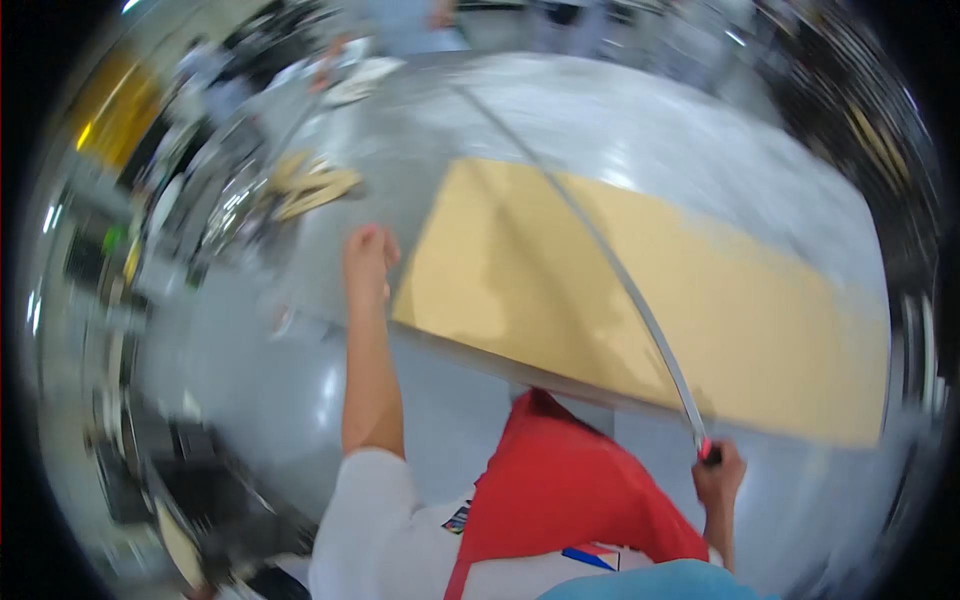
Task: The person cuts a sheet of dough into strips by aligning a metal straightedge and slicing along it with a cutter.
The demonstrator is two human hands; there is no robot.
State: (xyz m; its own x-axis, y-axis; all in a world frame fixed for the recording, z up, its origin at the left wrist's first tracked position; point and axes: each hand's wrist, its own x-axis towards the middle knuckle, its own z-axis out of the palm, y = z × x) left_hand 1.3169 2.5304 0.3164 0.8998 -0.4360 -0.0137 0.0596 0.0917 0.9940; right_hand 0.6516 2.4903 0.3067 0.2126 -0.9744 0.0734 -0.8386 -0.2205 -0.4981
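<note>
A big yellow sheet, apparently dough (520, 270), lies flat on the steel table (720, 170). My right hand (718, 475), at the near edge, is closed round the red and black end of a long thin metal strip (651, 318). That strip reaches across the sheet toward the far side of the table; it looks bowed in this wide view. Beside the sheet's left edge my left hand (370, 255) is closed over the table. Its palm side is hidden, so I cannot make out whether anything is in it.
Pale yellow strips (315, 190) lie at the table's left part, near a blurred pile of shiny wrapping (235, 215). A whitish cloth-like thing (362, 80) is farther back. Other people stand beyond the table and at the far left. Dark racks (850, 110) line the right.
</note>
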